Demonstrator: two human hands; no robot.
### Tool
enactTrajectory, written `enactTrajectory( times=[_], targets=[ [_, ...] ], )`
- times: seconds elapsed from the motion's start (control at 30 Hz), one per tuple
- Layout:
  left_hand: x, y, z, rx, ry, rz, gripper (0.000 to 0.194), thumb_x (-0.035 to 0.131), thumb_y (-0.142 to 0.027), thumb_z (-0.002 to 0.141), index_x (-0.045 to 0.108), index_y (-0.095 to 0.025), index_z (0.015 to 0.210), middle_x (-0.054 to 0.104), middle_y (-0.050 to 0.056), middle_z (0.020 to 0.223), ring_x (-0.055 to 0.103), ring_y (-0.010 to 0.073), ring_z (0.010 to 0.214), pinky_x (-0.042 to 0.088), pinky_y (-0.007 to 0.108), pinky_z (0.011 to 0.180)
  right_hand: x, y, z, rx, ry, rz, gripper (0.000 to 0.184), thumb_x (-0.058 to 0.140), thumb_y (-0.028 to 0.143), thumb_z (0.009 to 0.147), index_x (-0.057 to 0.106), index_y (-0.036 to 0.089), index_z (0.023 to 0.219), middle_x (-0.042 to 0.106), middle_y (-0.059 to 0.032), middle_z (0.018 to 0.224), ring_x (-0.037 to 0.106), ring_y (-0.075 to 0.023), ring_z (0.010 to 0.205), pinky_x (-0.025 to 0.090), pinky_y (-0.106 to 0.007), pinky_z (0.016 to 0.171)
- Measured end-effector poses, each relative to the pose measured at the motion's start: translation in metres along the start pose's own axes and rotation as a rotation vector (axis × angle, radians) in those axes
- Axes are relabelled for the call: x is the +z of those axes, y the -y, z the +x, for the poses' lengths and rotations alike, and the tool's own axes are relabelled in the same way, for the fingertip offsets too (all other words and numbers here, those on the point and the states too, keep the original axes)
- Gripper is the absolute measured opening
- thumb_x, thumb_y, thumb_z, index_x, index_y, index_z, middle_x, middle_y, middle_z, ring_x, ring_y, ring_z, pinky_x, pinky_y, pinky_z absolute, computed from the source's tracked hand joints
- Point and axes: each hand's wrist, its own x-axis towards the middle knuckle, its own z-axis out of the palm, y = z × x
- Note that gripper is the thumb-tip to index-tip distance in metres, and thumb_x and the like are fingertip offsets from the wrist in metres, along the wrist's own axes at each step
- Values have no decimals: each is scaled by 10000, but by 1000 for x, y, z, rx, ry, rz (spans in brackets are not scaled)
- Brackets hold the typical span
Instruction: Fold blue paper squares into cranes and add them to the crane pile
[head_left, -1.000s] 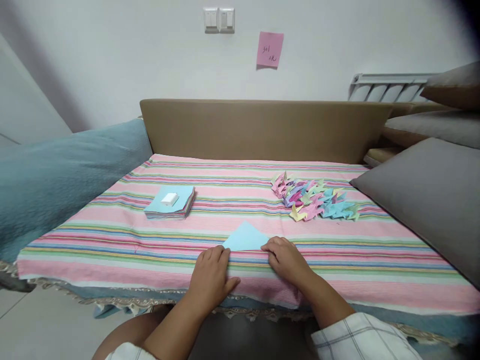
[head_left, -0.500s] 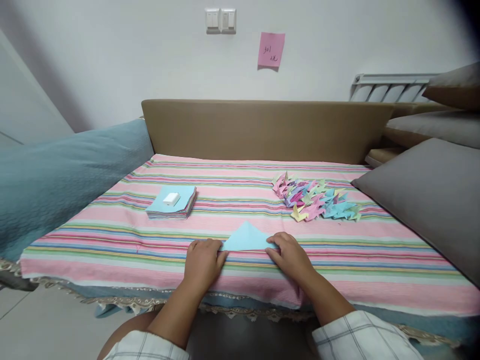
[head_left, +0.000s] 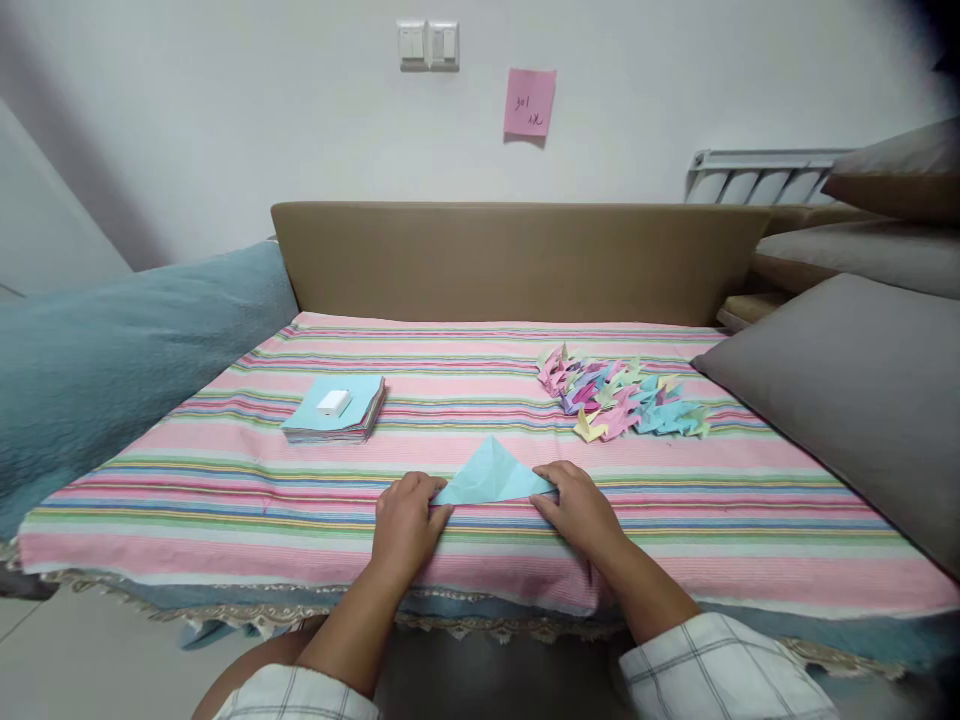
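A light blue sheet of origami paper point(head_left: 489, 474), folded into a triangle with its peak pointing away from me, lies low over the striped cloth. My left hand point(head_left: 409, 515) pinches its left corner between thumb and fingers. At the opposite corner, my right hand point(head_left: 577, 503) grips the paper the same way, fingers above and thumb at the near edge. Creases show on the triangle's face. Both corner tips are hidden under my fingers.
Back left stands a stack of coloured paper point(head_left: 335, 420) with a small white block point(head_left: 334, 402) on top. Several folded paper cranes point(head_left: 619, 395) lie in a pile at the right. Grey cushions point(head_left: 847, 370) line the right side, and a brown backrest point(head_left: 517, 260) runs behind.
Both hands keep hold of the paper's corners. The triangle's face now shows more creases and its peak looks slightly raised. The view has shifted a little to the right.
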Motion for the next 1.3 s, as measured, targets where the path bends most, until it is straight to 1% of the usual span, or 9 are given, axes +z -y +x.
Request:
enactTrajectory(
  times=[0.27, 0.5, 0.67, 0.77, 0.97, 1.07, 1.13, 1.2, 1.3],
  targets=[
    [5, -2, 0, 37, -26, -36, 44, 562, -182, 728, 577, -214, 754, 596, 7, 815, 535, 191, 829, 372, 316, 754, -1, -1, -2, -66, -6, 31, 344, 530, 273, 785, 592, 188, 1113, 580, -80, 1106, 495, -224, 1039, 394, -354, 921],
    [5, 1, -3, 107, -6, -12, 255, 493, -64, 658, 640, -231, 782, 620, 9, 856, 546, 193, 856, 374, 333, 784, -9, -6, -3, -68, 82, 74, 425, 419, 134, 761, 589, 167, 1150, 565, -81, 1170, 485, -204, 1084, 370, -335, 963],
    [4, 2, -4, 126, 31, 28, 329, 459, -36, 668, 677, -253, 783, 627, 7, 874, 551, 186, 833, 374, 350, 801, -17, -2, -3, -61, 149, 134, 354, 376, 243, 851, 621, 192, 1102, 593, -77, 1115, 509, -203, 1041, 374, -343, 937],
    [3, 1, -5, 135, 41, 55, 360, 459, -25, 661, 687, -265, 802, 629, 7, 879, 552, 189, 833, 375, 357, 804, -17, 2, -3, -45, 157, 113, 331, 439, 351, 848, 629, 209, 1079, 606, -73, 1081, 515, -216, 1014, 378, -353, 913],
    [-1, -3, -7, 123, 44, 69, 339, 460, -41, 672, 683, -266, 792, 640, 6, 877, 554, 197, 853, 344, 416, 875, -9, 0, -3, -5, 122, 51, 337, 561, 292, 758, 616, 211, 1080, 593, -66, 1091, 501, -221, 1022, 376, -335, 894],
    [-4, -8, -8, 127, -31, 49, 331, 465, -39, 669, 666, -265, 804, 647, 3, 889, 555, 205, 895, 264, 488, 951, -7, -1, -3, 1, 106, 58, 357, 565, 283, 752, 596, 217, 1101, 597, -59, 1080, 507, -215, 1014, 379, -321, 878],
    [-5, -15, -12, 178, -108, 20, 307, 476, -60, 699, 651, -267, 843, 650, 6, 903, 551, 205, 913, 209, 517, 984, -6, -1, -3, 6, 106, 64, 365, 566, 280, 750, 588, 216, 1109, 600, -59, 1073, 514, -212, 1007, 382, -312, 865],
    [-3, -23, -19, 301, -130, -37, 230, 485, -129, 772, 636, -265, 879, 652, 13, 895, 550, 191, 897, 196, 505, 999, -5, -2, -2, 8, 109, 68, 371, 566, 278, 751, 583, 214, 1116, 605, -60, 1055, 523, -209, 992, 385, -303, 851],
    [8, -36, -33, 530, -23, -129, 158, 556, -352, 810, 609, -267, 932, 640, 6, 880, 538, 174, 868, 216, 465, 1002, -3, -3, -1, 11, 104, 68, 359, 552, 284, 766, 579, 207, 1115, 611, -58, 1012, 535, -201, 955, 388, -295, 829]
  ],
)
